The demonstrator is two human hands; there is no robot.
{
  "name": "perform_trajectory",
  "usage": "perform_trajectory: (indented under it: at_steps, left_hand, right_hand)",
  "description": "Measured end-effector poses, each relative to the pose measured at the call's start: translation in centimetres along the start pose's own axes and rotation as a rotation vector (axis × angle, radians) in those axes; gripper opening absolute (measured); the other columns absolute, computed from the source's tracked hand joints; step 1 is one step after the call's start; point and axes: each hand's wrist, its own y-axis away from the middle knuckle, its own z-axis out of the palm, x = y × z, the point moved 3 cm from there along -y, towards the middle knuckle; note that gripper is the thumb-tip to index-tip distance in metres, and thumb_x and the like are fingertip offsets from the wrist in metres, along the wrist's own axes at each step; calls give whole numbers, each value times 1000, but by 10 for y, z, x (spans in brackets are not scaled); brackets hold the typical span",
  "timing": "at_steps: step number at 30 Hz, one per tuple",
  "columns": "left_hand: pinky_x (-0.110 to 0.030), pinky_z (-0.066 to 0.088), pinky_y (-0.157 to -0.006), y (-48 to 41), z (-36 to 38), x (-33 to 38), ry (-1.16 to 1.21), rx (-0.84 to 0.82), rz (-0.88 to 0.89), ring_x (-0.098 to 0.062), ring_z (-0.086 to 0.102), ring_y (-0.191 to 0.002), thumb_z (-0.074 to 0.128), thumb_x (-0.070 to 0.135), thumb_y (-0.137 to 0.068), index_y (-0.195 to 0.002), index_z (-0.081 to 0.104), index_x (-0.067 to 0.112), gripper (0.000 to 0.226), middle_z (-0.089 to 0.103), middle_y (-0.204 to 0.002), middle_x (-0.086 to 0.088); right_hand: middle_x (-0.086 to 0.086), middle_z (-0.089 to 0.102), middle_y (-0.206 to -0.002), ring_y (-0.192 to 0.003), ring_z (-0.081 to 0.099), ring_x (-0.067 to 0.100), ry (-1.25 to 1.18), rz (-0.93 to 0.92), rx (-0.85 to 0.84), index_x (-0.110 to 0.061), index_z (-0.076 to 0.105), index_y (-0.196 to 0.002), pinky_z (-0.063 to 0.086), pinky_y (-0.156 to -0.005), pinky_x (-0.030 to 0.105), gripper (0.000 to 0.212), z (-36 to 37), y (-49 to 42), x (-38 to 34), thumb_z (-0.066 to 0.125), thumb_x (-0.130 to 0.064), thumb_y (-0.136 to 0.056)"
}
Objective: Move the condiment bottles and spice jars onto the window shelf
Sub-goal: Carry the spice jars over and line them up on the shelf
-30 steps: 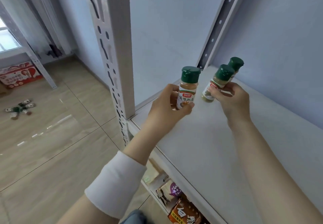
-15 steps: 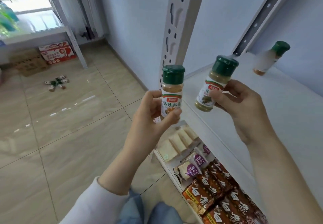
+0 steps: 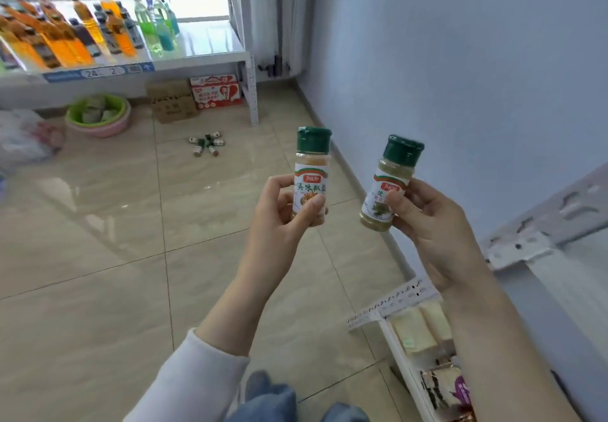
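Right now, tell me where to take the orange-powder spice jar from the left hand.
Best grip the green cap and the clear neck just below it, coming from above. The orange-powder spice jar stands upright in the left hand, whose thumb and fingers wrap the lower label, leaving only the top free.

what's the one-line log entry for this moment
left hand: holds orange-powder jar | right hand: holds green-powder jar | window shelf: ahead, not yet reached

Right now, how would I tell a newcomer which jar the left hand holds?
Facing the window shelf, over the tiled floor, two raised hands each hold a green-capped spice jar. The left hand grips the orange-powder jar. It stands upright, while the pale-green jar in the right hand tilts.
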Motion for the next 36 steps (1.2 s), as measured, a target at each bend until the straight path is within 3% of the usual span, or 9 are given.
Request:
perform_trajectory:
  at_steps: [7,13,19,24,28,36]
  left_hand:
    - [-22,55,-68,-61,-105,-17,-7,208,-96,-15,66,-75,57,17,-87,-99,49,23,15,64,-90,-8]
    - [-21,55,-70,-147,-156,-35,9,330,-140,-15,67,-79,57,18,-88,-104,50,19,19,67,-95,-8]
    - [-16,51,-66,-287,-173,-35,-1,337,-136,-12,66,-80,57,20,-88,-99,50,24,14,67,-93,-2]
    - [-15,50,-65,-392,-190,-21,14,362,-128,-7,65,-78,57,20,-88,-106,50,16,20,67,-97,-7]
    - [-15,50,-65,-463,-216,-13,12,412,-109,-10,64,-80,58,20,-88,-109,49,14,24,66,-101,-11]
    - [-19,51,-69,-610,-285,-1,15,407,-40,-13,65,-85,59,31,-83,-107,49,18,29,67,-100,-9]
  right_hand:
    - [-8,73,-82,-80,67,6,-67,135,-141,-19,65,-100,54,-71,19,30,126,-87,40,62,-23,-71]
    - [-4,72,-85,-80,68,9,-90,198,-208,-16,65,-100,56,-73,22,31,195,-184,65,62,-24,-70]
    - [-5,73,-83,-82,67,10,-121,187,-200,-18,66,-98,55,-80,26,30,227,-322,64,63,-25,-70]
    - [-3,73,-88,-86,67,12,-111,185,-231,-17,67,-101,54,-83,30,34,261,-428,51,63,-29,-69]
    - [1,71,-95,-88,67,13,-89,179,-295,-19,66,-101,54,-83,30,33,297,-494,42,63,-31,-70]
    - [-3,73,-88,-84,67,12,-82,138,-304,-18,67,-99,52,-86,37,35,379,-634,31,65,-32,-67]
